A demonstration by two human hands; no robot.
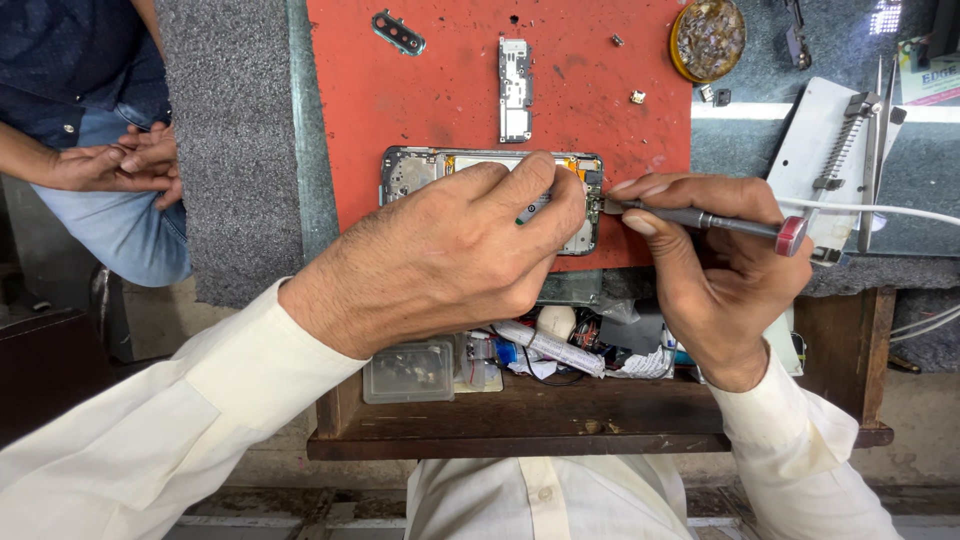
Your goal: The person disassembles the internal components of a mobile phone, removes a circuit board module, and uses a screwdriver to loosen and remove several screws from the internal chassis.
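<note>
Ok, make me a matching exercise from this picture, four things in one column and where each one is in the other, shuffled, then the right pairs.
Things:
1. Screwdriver
2. Opened phone
3. Round tin
4. Clear plastic box

Places:
A. On the shelf below the bench top
B. In the right hand
C. On the red mat, under the left hand
D. At the mat's top right corner

Pairs: 1-B, 2-C, 3-D, 4-A
</note>
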